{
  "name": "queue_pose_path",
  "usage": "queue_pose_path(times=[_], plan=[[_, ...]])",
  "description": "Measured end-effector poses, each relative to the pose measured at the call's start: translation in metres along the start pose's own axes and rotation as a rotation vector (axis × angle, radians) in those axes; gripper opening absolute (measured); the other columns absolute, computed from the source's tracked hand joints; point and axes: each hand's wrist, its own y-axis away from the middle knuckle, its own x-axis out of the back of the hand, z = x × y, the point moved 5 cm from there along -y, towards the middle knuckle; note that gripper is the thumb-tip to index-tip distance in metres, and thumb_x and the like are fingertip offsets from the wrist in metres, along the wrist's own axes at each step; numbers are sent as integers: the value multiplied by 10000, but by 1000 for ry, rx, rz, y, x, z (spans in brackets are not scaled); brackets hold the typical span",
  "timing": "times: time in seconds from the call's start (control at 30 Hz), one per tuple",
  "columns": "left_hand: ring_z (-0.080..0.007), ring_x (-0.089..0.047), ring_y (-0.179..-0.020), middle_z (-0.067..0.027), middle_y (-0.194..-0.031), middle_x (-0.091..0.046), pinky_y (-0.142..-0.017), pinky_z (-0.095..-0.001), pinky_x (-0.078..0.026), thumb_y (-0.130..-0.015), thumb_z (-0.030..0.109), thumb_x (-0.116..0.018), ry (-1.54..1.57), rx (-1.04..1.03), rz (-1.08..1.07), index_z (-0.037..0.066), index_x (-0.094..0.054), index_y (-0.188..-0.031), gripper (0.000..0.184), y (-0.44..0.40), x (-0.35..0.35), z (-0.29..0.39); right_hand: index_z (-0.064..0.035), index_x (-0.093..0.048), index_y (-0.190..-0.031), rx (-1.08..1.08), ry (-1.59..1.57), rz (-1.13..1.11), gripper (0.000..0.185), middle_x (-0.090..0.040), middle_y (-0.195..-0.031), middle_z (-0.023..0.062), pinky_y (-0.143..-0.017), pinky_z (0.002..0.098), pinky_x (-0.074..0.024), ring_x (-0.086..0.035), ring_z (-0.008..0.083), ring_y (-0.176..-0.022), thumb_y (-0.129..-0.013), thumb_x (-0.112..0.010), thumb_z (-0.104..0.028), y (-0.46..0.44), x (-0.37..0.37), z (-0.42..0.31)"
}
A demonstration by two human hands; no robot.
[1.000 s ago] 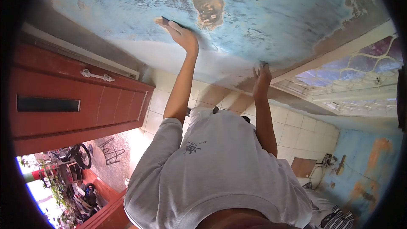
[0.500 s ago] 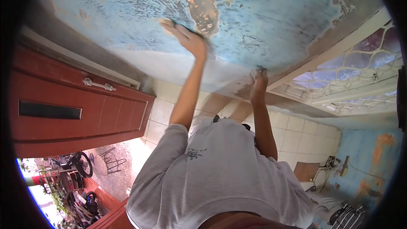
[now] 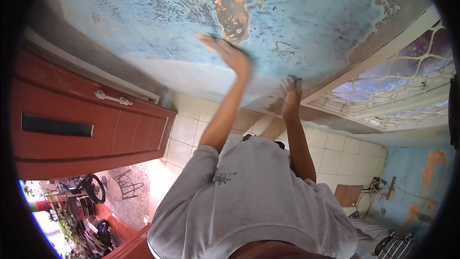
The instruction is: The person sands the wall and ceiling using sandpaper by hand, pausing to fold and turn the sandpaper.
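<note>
In front of me is a wall (image 3: pixel 316 24) with worn blue paint, dark smudges and grey and orange bare patches. My left hand (image 3: pixel 231 55), smeared by motion, is pressed to the blue paint just below the central bare patch (image 3: pixel 232 14). Its fingers lie close together and point up and left; whatever is under them is hidden, and I cannot make it out. Lower and to the right, my right hand (image 3: pixel 292 93) leans on the wall near the window frame with fingers spread, holding nothing.
A red door (image 3: pixel 62 120) with a white handle (image 3: pixel 113 98) stands at left. On the right is a window with a white grille (image 3: pixel 407 72). Pale tiles (image 3: pixel 330 148) cover the floor below. Outside the doorway are a stool (image 3: pixel 115 188) and a motorbike (image 3: pixel 88 187).
My left hand has slid right and slightly down along the wall, its forearm swinging with it. The right hand stays in about the same place.
</note>
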Motion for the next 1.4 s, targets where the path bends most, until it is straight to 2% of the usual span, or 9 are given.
queue_pose_path(times=[0.17,0.3,0.43,0.53,0.77,0.87,0.93,1.23,1.4], plan=[[-335,-218,-1565,-243,-1689,-195,-1245,-374,-210,-1143,295,-327,-45,107,-137,-93,-87,-1607,651,71,-8,-28,-128,-357,-1512,57,32,153,545,-493,-1347,48,-1123,462,-437,-498,215,-1312,-1017,-583,-149,7,4,-17],[-375,-305,-1520,-284,-1645,-277,-1240,-391,-242,-1139,354,-329,3,-39,293,-126,-252,-1562,644,-73,38,6,-179,-191,-1623,88,32,133,736,-429,-1440,39,-1130,451,-430,-472,194,-1325,-1006,-590,-129,2,27,-29],[-376,-300,-1521,-294,-1643,-273,-1234,-393,-248,-1135,366,-350,29,210,44,-120,-238,-1570,662,4,10,-3,-222,-121,-1658,89,71,92,825,-409,-1484,22,-1148,431,-411,-467,171,-1327,-993,-595,-103,-10,24,-4],[-371,-366,-1487,-295,-1610,-346,-1211,-387,-283,-1132,368,-372,41,175,-5,-129,-330,-1534,640,97,-21,18,-207,-187,-1633,186,82,122,776,-417,-1463,19,-1159,425,-399,-463,169,-1336,-985,-598,-89,-10,14,-6],[-310,-137,-1587,-202,-1716,-98,-1278,-361,-139,-1148,330,-281,372,295,187,-41,-66,-1628,644,-68,38,-30,-180,-328,-1524,101,-59,121,616,-466,-1330,13,-1131,440,-440,-504,157,-1238,-979,-603,-92,-3,36,-16],[-324,-150,-1582,-204,-1718,-80,-1276,-371,-139,-1149,342,-270,130,235,41,-33,-14,-1630,662,-8,16,-7,-166,-318,-1532,104,-11,165,626,-495,-1274,12,-1115,444,-464,-531,154,-1166,-977,-601,-100,0,23,-24],[-322,-387,-1465,-245,-1675,-225,-1208,-375,-303,-1139,412,-307,-41,157,-25,-74,-133,-1613,701,67,-11,-18,-147,-294,-1551,93,29,194,654,-507,-1255,27,-1115,444,-469,-548,171,-1162,-972,-595,-100,4,13,-27],[-329,-433,-1425,-270,-1608,-350,-1181,-378,-321,-1134,437,-329,133,301,130,-119,-228,-1572,715,-19,25,-69,-127,-214,-1593,57,-7,157,733,-493,-1252,53,-1114,451,-483,-552,174,-1171,-967,-591,-89,-2,27,-29],[-345,-346,-1503,-268,-1659,-262,-1217,-368,-269,-1135,418,-330,-27,180,-8,-109,-182,-1590,711,83,-9,-21,-130,-223,-1587,100,36,159,712,-477,-1278,53,-1122,457,-477,-538,174,-1197,-985,-602,-124,-2,23,-22]])
